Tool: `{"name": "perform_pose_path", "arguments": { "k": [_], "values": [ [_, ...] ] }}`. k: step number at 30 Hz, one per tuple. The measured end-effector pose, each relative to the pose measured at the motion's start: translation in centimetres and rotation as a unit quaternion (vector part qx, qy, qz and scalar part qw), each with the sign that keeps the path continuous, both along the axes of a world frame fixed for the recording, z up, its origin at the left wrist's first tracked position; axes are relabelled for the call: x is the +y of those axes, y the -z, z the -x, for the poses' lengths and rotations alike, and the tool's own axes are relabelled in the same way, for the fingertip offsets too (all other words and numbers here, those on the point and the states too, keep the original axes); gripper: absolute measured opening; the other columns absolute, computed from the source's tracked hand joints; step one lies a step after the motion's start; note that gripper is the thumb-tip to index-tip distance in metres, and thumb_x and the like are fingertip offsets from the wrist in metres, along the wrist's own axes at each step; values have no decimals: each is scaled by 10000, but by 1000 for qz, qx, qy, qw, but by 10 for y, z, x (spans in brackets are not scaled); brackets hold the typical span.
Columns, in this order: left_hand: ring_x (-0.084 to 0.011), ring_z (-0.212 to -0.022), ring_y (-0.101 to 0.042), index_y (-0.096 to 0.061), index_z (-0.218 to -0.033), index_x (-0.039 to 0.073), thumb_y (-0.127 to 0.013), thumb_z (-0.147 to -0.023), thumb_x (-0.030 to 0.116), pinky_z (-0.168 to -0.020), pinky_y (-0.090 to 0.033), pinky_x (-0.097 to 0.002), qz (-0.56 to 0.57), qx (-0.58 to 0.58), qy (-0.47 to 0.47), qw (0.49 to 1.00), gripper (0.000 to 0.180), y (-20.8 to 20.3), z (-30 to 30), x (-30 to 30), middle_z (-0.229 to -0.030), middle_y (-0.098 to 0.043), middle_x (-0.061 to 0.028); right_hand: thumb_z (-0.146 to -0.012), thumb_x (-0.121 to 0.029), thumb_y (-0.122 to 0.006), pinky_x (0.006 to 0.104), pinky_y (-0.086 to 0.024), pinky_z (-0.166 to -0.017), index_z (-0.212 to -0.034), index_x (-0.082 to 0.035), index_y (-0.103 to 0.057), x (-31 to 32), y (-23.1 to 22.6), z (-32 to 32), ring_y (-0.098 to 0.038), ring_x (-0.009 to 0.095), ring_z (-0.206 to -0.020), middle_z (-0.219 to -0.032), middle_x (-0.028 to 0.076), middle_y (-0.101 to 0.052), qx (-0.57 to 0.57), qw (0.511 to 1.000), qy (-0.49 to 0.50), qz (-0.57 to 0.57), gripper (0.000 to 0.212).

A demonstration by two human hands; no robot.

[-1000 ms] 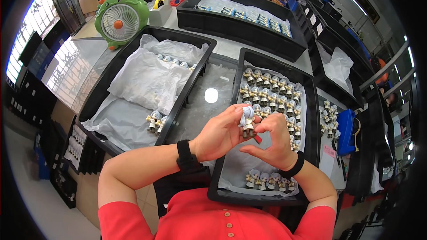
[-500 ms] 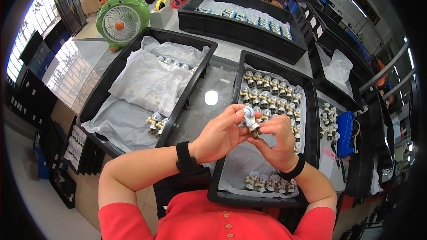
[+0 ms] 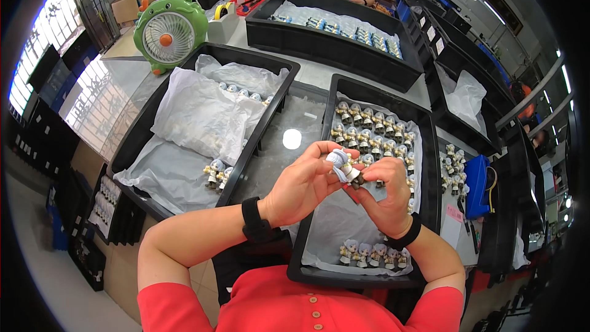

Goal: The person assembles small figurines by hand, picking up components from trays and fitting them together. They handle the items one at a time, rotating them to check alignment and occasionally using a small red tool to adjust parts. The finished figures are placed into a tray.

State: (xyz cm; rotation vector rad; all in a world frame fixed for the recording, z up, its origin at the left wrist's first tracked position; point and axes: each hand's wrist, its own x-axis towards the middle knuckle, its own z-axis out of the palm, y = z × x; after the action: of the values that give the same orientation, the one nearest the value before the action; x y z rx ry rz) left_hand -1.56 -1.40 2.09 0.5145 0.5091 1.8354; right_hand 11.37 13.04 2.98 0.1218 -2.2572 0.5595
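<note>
Over the right-hand black tray (image 3: 435, 178), both hands hold one small figurine (image 3: 344, 165) with pale blue-grey hair, a white and gold outfit and dark feet. My left hand (image 3: 302, 185) pinches its head and hair side. The fingertips of my right hand (image 3: 388, 195) close on its foot end. A thin reddish sliver shows beneath it, too small to name. Behind my hands, rows of similar figurines (image 3: 376, 124) stand on white paper in that tray, partly hidden. Several more figurines (image 3: 375, 254) lie in a row at its near end.
To the left, another black tray (image 3: 284, 95) holds crumpled white paper (image 3: 206, 110) and a few figurines (image 3: 216, 173). A green fan (image 3: 167, 34) stands behind it. Farther back is a large tray (image 3: 326, 46), with a person in white beyond. A blue box (image 3: 476, 185) sits right.
The figurine has been turned in my fingers, so its white and gold front now shows more. My right fingers shifted slightly. The person across has raised one hand.
</note>
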Motion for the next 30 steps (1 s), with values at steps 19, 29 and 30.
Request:
{"name": "perform_pose_path", "arguments": {
  "k": [19,29,30],
  "values": [
    [-220,-1211,-484,-341,-1339,63,-395,-966,160,-1046,-352,-379,41,29,-14,999,389,1,1,1,-1351,-439,-144,-703,-59,-765,347,-435,-781,-1016,-81,-591,2,-5,-2,-565,232,-853,-894,48,-629,-23,999,24,2,359],
    [-165,-1204,-498,-304,-1429,77,-425,-1004,237,-1025,-385,-346,98,76,4,992,470,3,0,3,-1314,-499,-43,-913,-95,-593,193,-416,-622,-1119,-36,-507,1,6,-7,-525,42,-698,-782,-2,-579,-164,873,-45,456,231],
    [-160,-1200,-500,-303,-1430,77,-427,-1004,231,-1028,-387,-346,93,75,5,993,470,4,0,4,-1306,-505,-44,-911,-102,-599,193,-409,-600,-1083,-31,-504,-1,5,-7,-514,39,-652,-784,6,-597,-162,856,-59,488,209]
  ]
}}
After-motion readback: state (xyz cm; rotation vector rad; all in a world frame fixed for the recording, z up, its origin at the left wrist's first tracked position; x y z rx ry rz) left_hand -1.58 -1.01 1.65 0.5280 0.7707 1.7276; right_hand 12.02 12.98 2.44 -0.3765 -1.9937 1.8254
